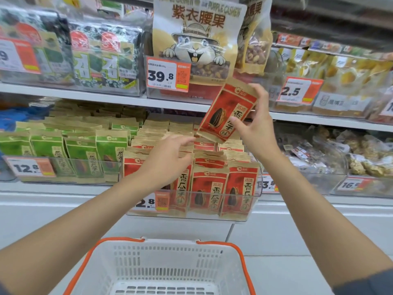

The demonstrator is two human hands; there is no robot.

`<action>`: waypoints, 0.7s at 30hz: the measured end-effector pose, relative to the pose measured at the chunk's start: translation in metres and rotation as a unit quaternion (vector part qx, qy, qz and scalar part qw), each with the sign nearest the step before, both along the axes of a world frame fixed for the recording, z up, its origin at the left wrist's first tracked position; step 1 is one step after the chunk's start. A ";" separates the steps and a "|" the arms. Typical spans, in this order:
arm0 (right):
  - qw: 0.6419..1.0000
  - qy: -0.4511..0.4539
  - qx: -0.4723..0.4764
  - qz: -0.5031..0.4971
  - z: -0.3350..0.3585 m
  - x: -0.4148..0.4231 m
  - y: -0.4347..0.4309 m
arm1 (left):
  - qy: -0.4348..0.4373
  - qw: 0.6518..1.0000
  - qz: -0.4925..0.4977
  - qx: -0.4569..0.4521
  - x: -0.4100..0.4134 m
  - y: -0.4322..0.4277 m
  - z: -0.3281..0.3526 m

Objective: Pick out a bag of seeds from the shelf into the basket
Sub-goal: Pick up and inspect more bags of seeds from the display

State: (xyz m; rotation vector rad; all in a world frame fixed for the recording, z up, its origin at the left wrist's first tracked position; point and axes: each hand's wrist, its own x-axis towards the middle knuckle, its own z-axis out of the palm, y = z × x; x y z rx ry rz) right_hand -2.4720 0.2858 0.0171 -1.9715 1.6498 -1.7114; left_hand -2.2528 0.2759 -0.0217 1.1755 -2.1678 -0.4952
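Seed bag (227, 112) pinched in the right hand (258, 122), tilted above the shelf (63, 187); basket (170, 258) straight below, left hand (170, 158) loose.

There's your left forearm (89, 218) and your right forearm (314, 209), both bare up from the wrists. Your left hand (168, 158) and right hand (255, 124) are bare as well. In the lower right corner of the frame, a dark blue-grey sleeve (370, 282) edges your right arm.

seed bag (227, 112) — red, tilted, above shelved bags (209, 188) | basket (170, 258) — white, orange rim, below
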 end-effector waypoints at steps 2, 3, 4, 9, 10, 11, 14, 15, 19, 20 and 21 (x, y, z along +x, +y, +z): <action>0.998 0.035 0.055 -0.001 -0.010 -0.001 -0.009 | -0.048 0.999 -0.001 -0.021 -0.001 -0.004 -0.004; 0.994 0.061 0.096 -0.004 -0.017 -0.002 -0.013 | -0.072 0.997 -0.005 -0.027 -0.001 -0.006 -0.008; 0.985 0.098 0.143 -0.009 -0.023 -0.002 -0.017 | -0.098 0.994 -0.007 -0.037 -0.001 -0.006 -0.011; 0.941 0.173 0.292 -0.021 -0.031 0.000 -0.027 | -0.201 0.977 -0.013 -0.076 -0.003 -0.009 -0.020; 0.943 0.169 0.286 -0.022 -0.029 0.000 -0.028 | -0.203 0.976 -0.014 -0.077 -0.003 -0.009 -0.021; 0.945 0.171 0.279 -0.022 -0.028 0.001 -0.029 | -0.204 0.976 -0.015 -0.076 -0.002 -0.010 -0.021; 0.932 0.212 0.294 -0.022 -0.028 0.006 -0.032 | -0.202 0.976 -0.017 -0.079 -0.003 -0.011 -0.022; 0.925 0.228 0.303 -0.022 -0.029 0.007 -0.034 | -0.199 0.977 -0.019 -0.078 -0.003 -0.012 -0.022; 0.918 0.230 0.320 -0.034 -0.026 0.008 -0.040 | -0.173 0.982 -0.020 -0.066 -0.004 -0.014 -0.021; 0.919 0.221 0.323 -0.037 -0.025 0.007 -0.045 | -0.168 0.984 -0.022 -0.063 -0.004 -0.013 -0.020; 0.918 0.219 0.327 -0.041 -0.024 0.006 -0.051 | -0.163 0.985 -0.024 -0.059 -0.003 -0.013 -0.019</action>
